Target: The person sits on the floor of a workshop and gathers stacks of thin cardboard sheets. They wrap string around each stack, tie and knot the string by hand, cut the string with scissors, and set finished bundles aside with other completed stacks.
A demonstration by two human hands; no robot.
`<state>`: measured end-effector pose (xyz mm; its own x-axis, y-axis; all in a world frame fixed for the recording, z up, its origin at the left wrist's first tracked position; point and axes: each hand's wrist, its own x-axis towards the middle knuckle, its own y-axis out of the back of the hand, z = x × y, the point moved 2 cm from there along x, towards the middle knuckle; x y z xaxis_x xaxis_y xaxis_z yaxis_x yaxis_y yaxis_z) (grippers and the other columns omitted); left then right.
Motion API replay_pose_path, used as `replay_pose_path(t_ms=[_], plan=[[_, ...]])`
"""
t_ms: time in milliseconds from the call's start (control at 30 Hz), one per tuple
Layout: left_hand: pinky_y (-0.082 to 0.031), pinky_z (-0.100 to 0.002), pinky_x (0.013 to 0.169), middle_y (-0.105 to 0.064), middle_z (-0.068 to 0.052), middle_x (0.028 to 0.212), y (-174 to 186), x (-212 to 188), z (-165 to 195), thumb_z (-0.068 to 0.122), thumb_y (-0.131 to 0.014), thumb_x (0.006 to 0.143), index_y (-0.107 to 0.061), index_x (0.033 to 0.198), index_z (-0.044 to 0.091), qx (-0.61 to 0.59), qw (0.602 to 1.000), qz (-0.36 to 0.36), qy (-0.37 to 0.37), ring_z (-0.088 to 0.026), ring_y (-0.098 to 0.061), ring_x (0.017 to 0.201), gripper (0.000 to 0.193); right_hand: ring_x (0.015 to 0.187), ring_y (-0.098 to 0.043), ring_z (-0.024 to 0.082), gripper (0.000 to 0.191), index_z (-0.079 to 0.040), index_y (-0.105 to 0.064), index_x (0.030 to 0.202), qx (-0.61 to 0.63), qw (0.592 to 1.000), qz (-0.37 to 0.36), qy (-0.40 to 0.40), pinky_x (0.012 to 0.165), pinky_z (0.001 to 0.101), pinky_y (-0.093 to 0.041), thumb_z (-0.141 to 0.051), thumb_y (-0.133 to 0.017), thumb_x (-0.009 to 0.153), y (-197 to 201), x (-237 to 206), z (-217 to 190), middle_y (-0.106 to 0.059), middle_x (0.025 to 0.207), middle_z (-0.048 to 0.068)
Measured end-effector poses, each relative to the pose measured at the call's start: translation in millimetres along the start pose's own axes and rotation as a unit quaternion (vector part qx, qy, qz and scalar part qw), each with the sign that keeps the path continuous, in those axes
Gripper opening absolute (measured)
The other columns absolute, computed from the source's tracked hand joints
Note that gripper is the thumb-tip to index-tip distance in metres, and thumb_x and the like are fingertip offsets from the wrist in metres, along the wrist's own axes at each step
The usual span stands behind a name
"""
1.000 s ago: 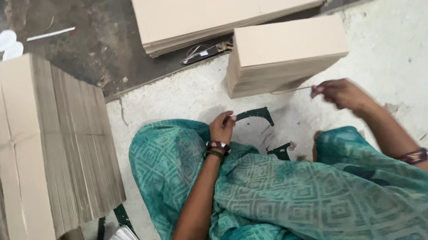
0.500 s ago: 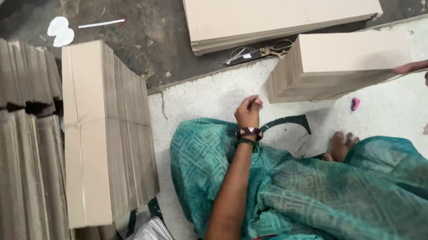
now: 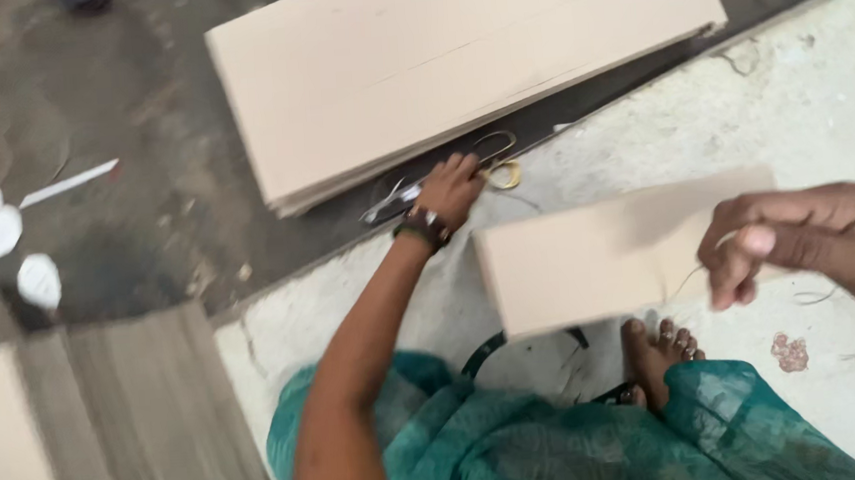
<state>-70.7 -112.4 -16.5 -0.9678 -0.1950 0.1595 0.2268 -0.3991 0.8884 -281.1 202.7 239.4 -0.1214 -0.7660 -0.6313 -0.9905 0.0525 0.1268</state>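
Left hand on the scissors, right hand pinching a thread over a small cardboard stack.

At the far left, a bundle of flattened cardboard [image 3: 109,423] was cut off by the frame and blurred; white paper scraps [image 3: 1,235] lay on the dark floor above it. The left hand [image 3: 456,188] was closed over the scissors [image 3: 443,181], hiding most of them beside the edge of the large cardboard stack [image 3: 455,63]. The small cardboard stack [image 3: 599,258] sat on the pale floor [image 3: 818,92], bare room around it. The right hand [image 3: 809,238], blurred, fingers curled, pinched a thin thread [image 3: 681,282].
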Motion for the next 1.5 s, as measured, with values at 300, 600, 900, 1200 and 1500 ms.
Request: replay_pose_path(t_ms=[300,600,900,1200,1500], plan=[[-0.042,-0.041,0.086,-0.061,-0.009,0.105,25,37,3,0.014,-0.065,0.084,-0.067,0.099,0.007,-0.009,0.995,-0.052,-0.088,-0.029,-0.055,0.105,0.017,0.091,-0.07,0.018,0.026,-0.008,-0.064,0.104,-0.039,0.958,-0.279,0.051,0.071,0.0412,-0.054,-0.027,-0.047,0.106,-20,40,-56,-0.068,0.095,0.006],[-0.057,-0.049,0.075,-0.073,-0.022,0.088,151,113,69,0.033,-0.072,0.089,-0.076,0.087,0.005,0.012,0.859,-0.497,0.118,-0.039,-0.071,0.087,0.028,0.081,-0.063,0.025,0.01,-0.004,-0.051,0.107,-0.053,0.919,-0.36,0.15,0.065,0.0438,-0.045,-0.013,-0.054,0.103,-15,56,-53,-0.053,0.097,0.009],[-0.047,-0.039,0.052,-0.064,-0.009,0.056,283,131,158,0.029,-0.071,0.093,-0.072,0.077,0.008,-0.175,0.925,-0.32,0.107,-0.024,-0.061,0.05,0.027,0.075,-0.062,0.019,0.031,-0.008,-0.053,0.093,-0.106,0.947,-0.302,-0.024,0.072,0.0376,-0.051,-0.035,-0.049,0.107,-16,51,-66,-0.06,0.082,0.006],[-0.059,-0.026,0.066,-0.072,-0.004,0.083,247,52,219,0.014,-0.065,0.098,-0.072,0.114,-0.002,-0.608,0.741,-0.18,0.222,-0.009,-0.068,0.072,0.024,0.085,-0.059,0.013,0.032,-0.011,-0.075,0.103,-0.021,0.962,-0.229,0.15,0.073,0.0332,-0.057,-0.033,-0.052,0.107,-46,-30,-81,-0.067,0.09,0.002],[-0.06,-0.028,0.061,-0.07,-0.006,0.078,166,45,212,0.013,-0.071,0.093,-0.07,0.102,-0.003,-0.639,0.722,-0.032,0.264,-0.012,-0.068,0.063,0.019,0.062,-0.047,0.023,0.04,-0.003,-0.046,0.076,-0.17,0.942,-0.236,0.166,0.068,0.0413,-0.041,-0.03,-0.051,0.106,-114,-117,-85,-0.045,0.069,0.007]])
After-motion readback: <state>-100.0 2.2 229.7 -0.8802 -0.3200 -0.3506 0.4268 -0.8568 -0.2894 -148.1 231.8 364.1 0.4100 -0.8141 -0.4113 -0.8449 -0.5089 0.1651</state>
